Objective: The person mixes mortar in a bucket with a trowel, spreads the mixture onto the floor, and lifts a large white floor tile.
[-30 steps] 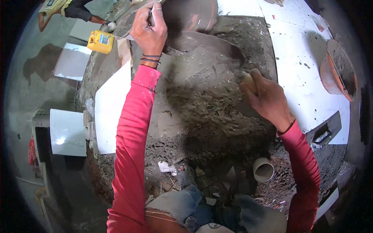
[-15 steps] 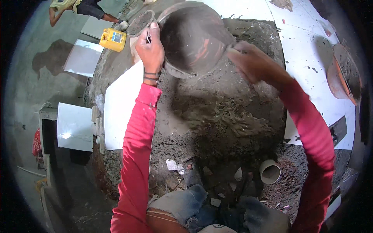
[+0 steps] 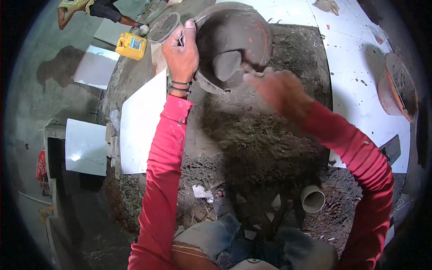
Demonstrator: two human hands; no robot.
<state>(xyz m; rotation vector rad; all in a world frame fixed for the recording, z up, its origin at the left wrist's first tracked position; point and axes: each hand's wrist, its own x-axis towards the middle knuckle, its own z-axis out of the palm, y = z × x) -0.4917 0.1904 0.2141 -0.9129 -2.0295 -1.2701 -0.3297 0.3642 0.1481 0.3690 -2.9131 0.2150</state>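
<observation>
A mortar-smeared bucket (image 3: pixel 209 33) is tilted with its inside toward me at the top centre. My left hand (image 3: pixel 180 56) is closed on its handle and left rim. My right hand (image 3: pixel 279 92) grips a trowel, blurred at the handle, whose grey rounded blade (image 3: pixel 227 65) lies inside the bucket. Under both hands spreads a bed of wet grey mortar (image 3: pixel 261 130), rough and shadowed toward the front. A small round container (image 3: pixel 164 28) of grey material sits just beyond my left hand.
White tiles surround the mortar bed, left (image 3: pixel 137 123) and right (image 3: pixel 346 54). An orange bucket (image 3: pixel 387 90) stands at right, a yellow jerrycan (image 3: pixel 130 46) at upper left. Another person's leg (image 3: pixel 105 11) shows at top left. A short pipe (image 3: pixel 312 199) lies among rubble near my legs.
The bucket has come down from the top edge and turned its inside toward me. My right hand has moved left and up from the mortar bed, bringing the trowel blade into the bucket.
</observation>
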